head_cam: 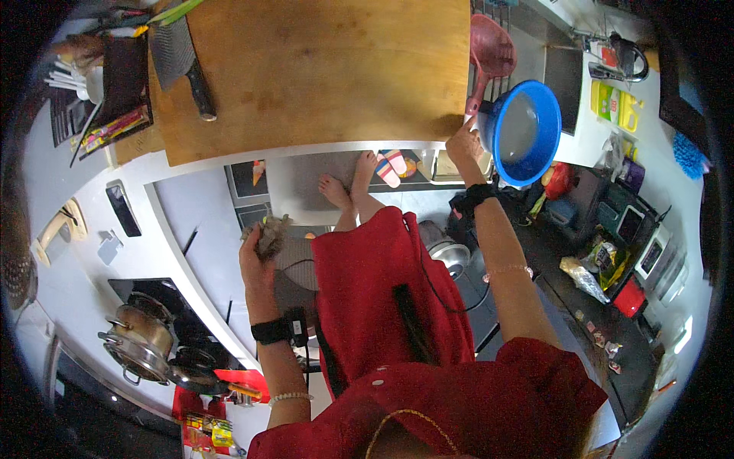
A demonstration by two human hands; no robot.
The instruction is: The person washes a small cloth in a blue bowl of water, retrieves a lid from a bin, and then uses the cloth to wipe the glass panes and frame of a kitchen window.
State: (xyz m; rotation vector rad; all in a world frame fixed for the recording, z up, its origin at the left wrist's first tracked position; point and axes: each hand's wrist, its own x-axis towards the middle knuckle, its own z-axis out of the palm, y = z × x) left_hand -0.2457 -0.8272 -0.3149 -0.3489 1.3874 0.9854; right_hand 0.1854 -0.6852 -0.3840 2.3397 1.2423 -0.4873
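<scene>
My left hand (259,258) is closed around a crumpled greyish cloth (272,236), held off the counter to the left of my red clothing. My right hand (465,144) is stretched forward to the right front corner of a wooden cutting board (321,74); its fingers are at the handle end of a pink plastic strainer ladle (492,47), and whether they grip it I cannot tell. Just right of that hand a blue plastic basin (557,129) with cloudy liquid in it sits tilted by the sink. A cleaver (173,57) with a black handle lies on the board's left part.
Left are a phone (123,207), steel pots (135,344) and a frying pan (195,373) on a black hob. A yellow detergent bottle (616,107) stands at the right. Below, a dark surface (625,367) carries packets and boxes. A cable hangs by my left wrist.
</scene>
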